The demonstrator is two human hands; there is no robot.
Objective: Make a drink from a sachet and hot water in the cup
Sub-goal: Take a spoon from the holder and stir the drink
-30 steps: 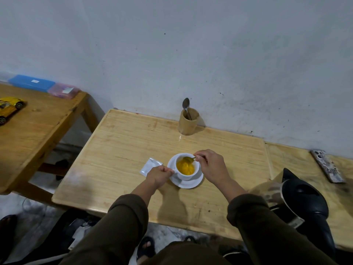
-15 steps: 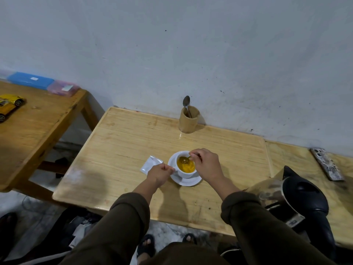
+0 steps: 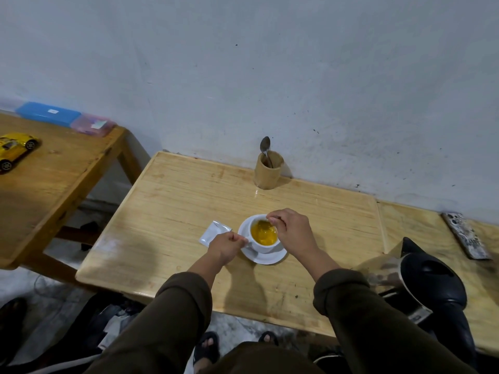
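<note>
A white cup (image 3: 263, 245) sits on a white saucer (image 3: 267, 258) in the middle of the light wooden table (image 3: 172, 211), filled with a bright orange-yellow drink (image 3: 263, 233). The person's left hand (image 3: 225, 247) is closed around the cup's handle at its left side, fingers pinched onto it. The right hand (image 3: 293, 232) hovers over the right rim of the cup, fingers curled and pinched on the thin stem of a spoon (image 3: 271, 219) whose bowl dips into the drink. Both arms wear dark olive sleeves.

Just left of the saucer, partly under the left hand, lies a flat white sachet (image 3: 213, 232); I cannot tell from here whether it is torn open. At the back of the table, against the wall, stands a small wooden holder (image 3: 267, 174) with another spoon (image 3: 265, 145) upright in it. A black kettle (image 3: 429, 282) sits at the right, near the table's front edge. On the separate darker table (image 3: 54, 179) to the left rest a yellow toy car (image 3: 14, 149) and a blue box (image 3: 48, 114).
</note>
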